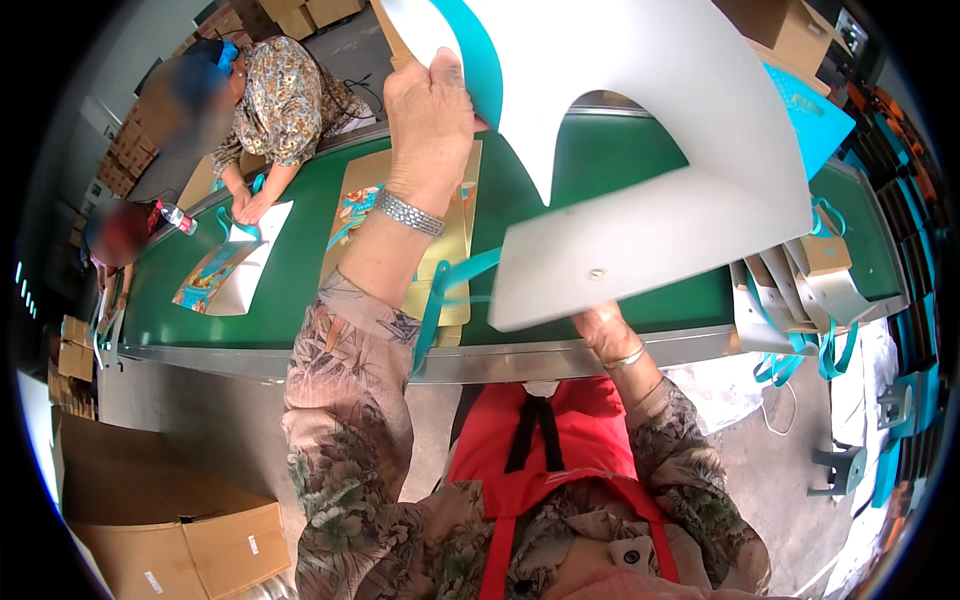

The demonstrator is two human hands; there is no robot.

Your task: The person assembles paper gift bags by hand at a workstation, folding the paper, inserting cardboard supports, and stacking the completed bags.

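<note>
The left hand (430,110) pinched a white bag (650,150) at twelve o'clock; the right hand (603,328) gripped below, over the green worktop (300,310).

The scene is brightly and evenly lit from above, with soft, faint shadows. The large white folded card sheet (640,150) held up near the lens is almost washed out, and the long green conveyor belt (610,170) carries a mild sheen. Strong fisheye bending curves the belt's metal edge, and black corners frame the round view. Far-left faces are blurred.
</note>
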